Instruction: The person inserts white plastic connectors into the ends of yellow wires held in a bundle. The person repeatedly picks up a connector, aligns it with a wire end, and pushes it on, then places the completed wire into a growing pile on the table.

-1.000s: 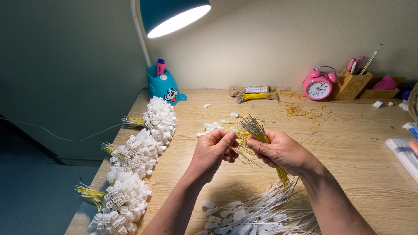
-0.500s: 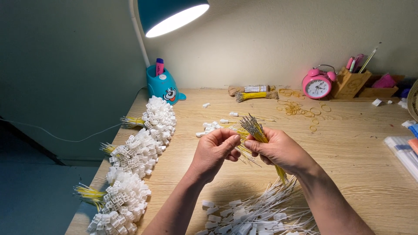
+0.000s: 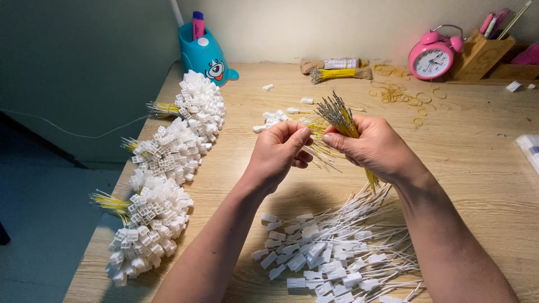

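My right hand (image 3: 377, 147) grips a bundle of thin yellow wires (image 3: 340, 120) with metal tips fanning upward. My left hand (image 3: 279, 151) is pinched at the bundle's left side, thumb and forefinger closed on what looks like a single wire or small white piece; the fingers hide it. Just beyond the hands lie a few loose white plastic connectors (image 3: 272, 119). Below my hands, near the table's front edge, lies a pile of white wires with white connectors (image 3: 325, 258).
Three bunches of finished white connectors with yellow wires (image 3: 168, 151) line the wooden table's left edge (image 3: 120, 185). At the back stand a blue pen holder (image 3: 203, 55), a pink alarm clock (image 3: 431, 56), a wooden organiser (image 3: 483, 53), another yellow wire bundle (image 3: 336, 73) and scattered rubber bands (image 3: 401, 95).
The hands stay together at the wire bundle with only slight finger movement. The view has tilted down, so the lamp shade has left the frame.
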